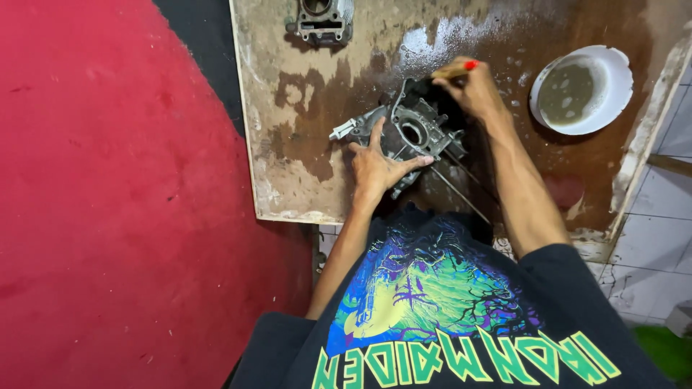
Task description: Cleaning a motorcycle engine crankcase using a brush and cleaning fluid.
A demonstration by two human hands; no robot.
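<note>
Red flooring and white tiles flank a wet, stained wooden board below the person's dark printed shirt. Nearest, the left hand lies flat with fingers spread on a grey metal engine casing at the board's middle, pinning it. Beyond, the right hand grips a red-tipped brush at the casing's upper edge. The casing looks heavy, rigid and slick; its outer rims offer the surest hold. Farther off sit a white bowl of murky liquid and another engine part.
</note>
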